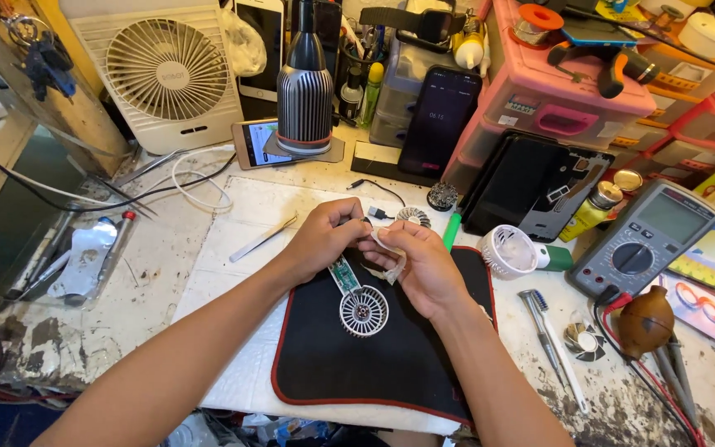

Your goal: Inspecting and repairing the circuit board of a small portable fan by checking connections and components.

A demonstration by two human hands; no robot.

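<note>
Head view: left hand (322, 238) and right hand (422, 263) pinch — seemingly — a white casing strip (391, 252) above the opened mini fan (360, 305); peel gently, steadying the circuit board (344, 276).

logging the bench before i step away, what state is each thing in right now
small handheld fan: opened, circuit board bared, on the black mat
left hand: gripping the fan's upper end
right hand: holding a white casing piece
desk fan: blades look still
upright phone: screen lit
multimeter: display blank
tweezers: lying loose
</note>
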